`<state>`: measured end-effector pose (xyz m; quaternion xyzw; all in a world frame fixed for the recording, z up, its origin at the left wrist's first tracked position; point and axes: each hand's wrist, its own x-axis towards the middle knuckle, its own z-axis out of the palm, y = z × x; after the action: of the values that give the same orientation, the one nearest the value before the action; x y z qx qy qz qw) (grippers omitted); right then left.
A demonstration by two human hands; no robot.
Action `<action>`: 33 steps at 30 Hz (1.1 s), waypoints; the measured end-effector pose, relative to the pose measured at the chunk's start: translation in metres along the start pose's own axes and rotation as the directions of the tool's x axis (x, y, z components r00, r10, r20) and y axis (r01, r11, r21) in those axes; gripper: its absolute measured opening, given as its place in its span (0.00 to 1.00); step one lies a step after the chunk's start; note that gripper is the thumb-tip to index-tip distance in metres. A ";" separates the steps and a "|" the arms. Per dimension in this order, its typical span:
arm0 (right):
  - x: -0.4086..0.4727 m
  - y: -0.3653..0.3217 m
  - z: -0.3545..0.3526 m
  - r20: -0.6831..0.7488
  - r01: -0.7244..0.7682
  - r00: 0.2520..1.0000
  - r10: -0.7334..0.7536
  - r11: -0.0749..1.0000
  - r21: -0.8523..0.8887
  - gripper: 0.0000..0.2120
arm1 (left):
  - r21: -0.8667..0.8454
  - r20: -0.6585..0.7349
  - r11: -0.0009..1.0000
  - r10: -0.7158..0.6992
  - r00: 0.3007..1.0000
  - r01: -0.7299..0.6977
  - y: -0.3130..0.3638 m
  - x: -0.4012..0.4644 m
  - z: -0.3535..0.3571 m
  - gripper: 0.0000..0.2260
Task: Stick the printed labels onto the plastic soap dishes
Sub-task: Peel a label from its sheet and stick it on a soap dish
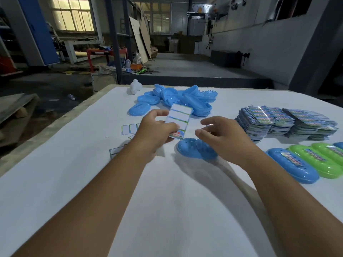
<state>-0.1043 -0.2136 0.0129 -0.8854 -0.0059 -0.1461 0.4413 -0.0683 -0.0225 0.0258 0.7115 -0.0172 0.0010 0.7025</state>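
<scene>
At the centre of the frame the left hand [155, 130] pinches a label sheet [178, 121] by its lower end, thumb on the face and fingers behind, so the sheet stands tilted up above the white table [167, 210]; most of its panels are blank white and one printed label shows at the bottom. Just right of it the right hand [221, 138] hovers with its fingers loosely curled; a faint glint sits at the fingertips, but whether they pinch a peeled label cannot be told. Below and between the two hands a blue soap dish [196, 150] lies on the table, its far right end hidden under the right hand. Spent backing sheets [129, 129] lie flat left of the left hand. Toward the upper centre a pile of blue soap dishes [178, 100] sits near the table's far edge, with a white plastic object [135, 86] beside it to the left. At the right, stacks of printed labels [285, 123] stand well apart from the hands, and below them a row of labelled dishes [304, 164], blue and green, runs to the right edge of the frame. The whole lower half of the table is bare white surface crossed only by the two forearms; the table's left edge runs diagonally from upper centre to the left edge of the frame.
</scene>
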 end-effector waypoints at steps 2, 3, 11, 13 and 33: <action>-0.002 -0.005 0.003 0.069 -0.054 0.997 0.042 0.982 0.179 0.17 | -0.133 0.087 0.991 -0.021 0.996 0.033 -0.002 -0.005 0.010 0.17; -0.002 -0.006 0.004 0.106 -0.062 0.994 0.039 0.971 0.229 0.16 | -0.152 0.125 0.988 -0.023 0.992 0.042 -0.003 -0.007 0.014 0.16; 0.003 -0.004 0.002 -0.009 -0.008 1.000 0.011 0.961 0.277 0.09 | -0.028 0.067 1.000 -0.003 0.998 0.005 -0.004 -0.004 0.014 0.07; 0.005 -0.003 0.002 -0.019 -0.008 1.000 0.014 0.960 0.281 0.10 | 0.046 0.040 0.999 0.026 0.999 -0.028 -0.003 -0.003 0.011 0.10; -0.001 -0.003 0.005 -0.089 0.024 0.996 -0.027 0.999 -0.033 0.10 | 0.239 0.143 0.936 0.230 0.963 -0.259 -0.008 -0.014 0.014 0.14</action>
<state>-0.1044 -0.2078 0.0122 -0.8848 0.0050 -0.1913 0.4248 -0.0825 -0.0358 0.0172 0.7872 -0.1449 0.0505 0.5973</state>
